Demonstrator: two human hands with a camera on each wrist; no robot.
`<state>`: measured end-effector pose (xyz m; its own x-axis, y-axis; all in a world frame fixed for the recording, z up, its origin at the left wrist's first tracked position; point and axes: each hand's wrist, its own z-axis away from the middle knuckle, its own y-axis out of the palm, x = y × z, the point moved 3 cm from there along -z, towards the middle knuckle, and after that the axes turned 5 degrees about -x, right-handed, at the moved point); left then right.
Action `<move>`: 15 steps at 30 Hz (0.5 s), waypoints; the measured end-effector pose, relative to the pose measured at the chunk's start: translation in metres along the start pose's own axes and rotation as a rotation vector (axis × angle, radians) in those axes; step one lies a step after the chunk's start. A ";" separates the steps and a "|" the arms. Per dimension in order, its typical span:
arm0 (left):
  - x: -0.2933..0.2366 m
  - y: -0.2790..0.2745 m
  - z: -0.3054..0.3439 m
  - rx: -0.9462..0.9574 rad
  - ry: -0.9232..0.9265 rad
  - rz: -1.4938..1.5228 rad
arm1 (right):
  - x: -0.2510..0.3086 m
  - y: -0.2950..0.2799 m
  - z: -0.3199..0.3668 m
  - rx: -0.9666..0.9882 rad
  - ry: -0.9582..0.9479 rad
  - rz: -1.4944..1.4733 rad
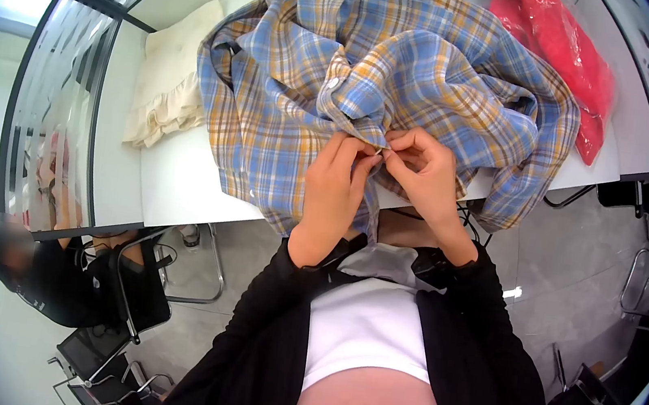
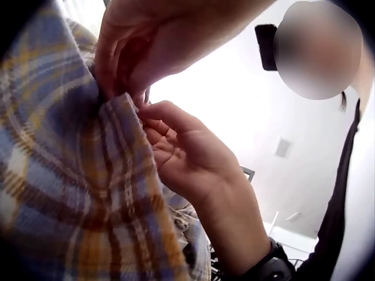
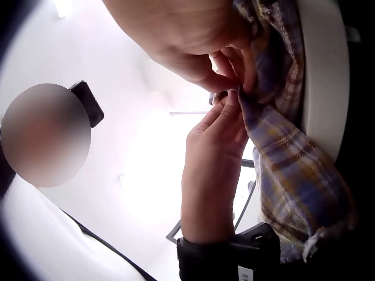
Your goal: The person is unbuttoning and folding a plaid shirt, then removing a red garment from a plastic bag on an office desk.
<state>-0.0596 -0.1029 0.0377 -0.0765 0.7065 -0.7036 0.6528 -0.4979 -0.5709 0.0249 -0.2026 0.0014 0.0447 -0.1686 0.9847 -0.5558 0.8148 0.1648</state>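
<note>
A blue, yellow and brown plaid shirt with white buttons lies bunched on the table, its lower part hanging over the front edge. My left hand pinches the shirt's edge between thumb and fingers. Just beside it, my right hand pinches the same spot, the fingertips of both hands meeting. A tiny pale thing shows between the fingertips; what it is, I cannot tell. In the left wrist view, the folded shirt edge runs up to both hands' fingertips. The right wrist view shows the shirt's cloth hanging below the pinch.
A cream ruffled garment lies left of the shirt on the white table. A red item in clear plastic is at the back right. A person sits at the left near black chairs.
</note>
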 end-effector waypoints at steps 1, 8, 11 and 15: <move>0.001 -0.001 -0.001 0.009 -0.034 0.037 | 0.006 0.001 0.000 0.011 -0.039 0.060; 0.035 -0.008 -0.006 0.382 -0.645 0.780 | 0.019 0.005 -0.002 0.189 -0.124 0.053; 0.038 -0.015 -0.010 0.482 -0.726 0.892 | 0.017 0.005 -0.006 0.219 -0.152 0.083; 0.038 -0.017 -0.010 0.474 -0.590 0.599 | 0.019 0.005 -0.004 0.277 -0.090 0.197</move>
<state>-0.0655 -0.0625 0.0248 -0.2805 -0.0327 -0.9593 0.3442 -0.9364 -0.0687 0.0262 -0.2000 0.0208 -0.1526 -0.0813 0.9849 -0.7512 0.6572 -0.0621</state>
